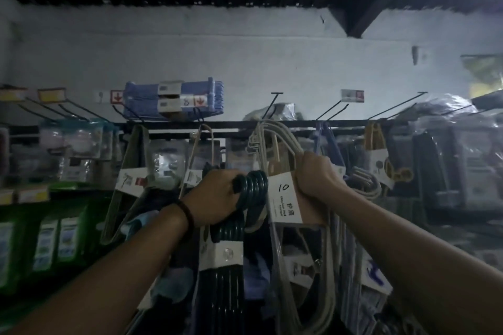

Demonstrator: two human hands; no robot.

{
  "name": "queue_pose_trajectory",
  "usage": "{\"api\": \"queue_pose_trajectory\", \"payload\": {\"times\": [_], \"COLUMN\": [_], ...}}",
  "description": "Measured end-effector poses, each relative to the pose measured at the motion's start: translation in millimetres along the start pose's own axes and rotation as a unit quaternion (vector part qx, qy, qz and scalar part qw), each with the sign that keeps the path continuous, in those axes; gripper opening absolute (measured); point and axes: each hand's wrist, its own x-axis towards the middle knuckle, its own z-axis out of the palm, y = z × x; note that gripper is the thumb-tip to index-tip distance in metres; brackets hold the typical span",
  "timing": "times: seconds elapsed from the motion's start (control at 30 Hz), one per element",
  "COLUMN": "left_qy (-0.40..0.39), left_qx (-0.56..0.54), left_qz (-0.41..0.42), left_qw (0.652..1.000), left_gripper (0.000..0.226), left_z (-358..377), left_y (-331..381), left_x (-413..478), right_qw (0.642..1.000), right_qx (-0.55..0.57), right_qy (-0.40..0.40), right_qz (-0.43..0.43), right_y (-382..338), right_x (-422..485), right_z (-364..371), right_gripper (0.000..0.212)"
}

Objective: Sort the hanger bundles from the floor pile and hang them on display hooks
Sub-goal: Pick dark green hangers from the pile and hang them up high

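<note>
Hanging step: right hand (315, 174) clamped on the white hanger bundle (283, 144), seemingly hooked at the display rail (223, 125); left hand (217, 196) gripping the dark-green hanger bundle (251, 185) below that rail, next needing a free hook.

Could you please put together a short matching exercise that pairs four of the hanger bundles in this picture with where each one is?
Things:
1. dark green hanger bundle
2. white hanger bundle
3. blue hanger bundle
4. yellow hanger bundle

Places:
A. lying on top of the rack, above the rail
B. in the grip of the left hand
C. hanging from the rail at the right, untouched
D. in the grip of the right hand, its hooks up by the rail

Pairs: 1-B, 2-D, 3-A, 4-C
</note>
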Motion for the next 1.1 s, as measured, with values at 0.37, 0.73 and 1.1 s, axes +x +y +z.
{"api": "queue_pose_trajectory", "payload": {"times": [0.37, 0.73, 1.1], "left_qy": [0.008, 0.025, -0.06], "left_qx": [0.109, 0.149, 0.183], "left_qz": [-0.039, -0.064, -0.15], "left_qw": [0.993, 0.986, 0.97], "left_gripper": [0.014, 0.011, 0.023], "left_z": [7.7, 23.0, 56.0], "left_y": [4.6, -9.2, -30.6], "left_x": [112.5, 150.9, 164.7], "right_qw": [0.981, 0.951, 0.957], "right_qx": [0.161, 0.273, 0.272], "right_qy": [0.106, 0.122, 0.072], "right_qz": [0.008, 0.079, 0.063], "right_y": [8.6, 6.9, 22.3], "right_x": [97.7, 147.5, 165.8], "right_z": [4.5, 51.3, 112.3], "right_gripper": [0.025, 0.021, 0.015]}}
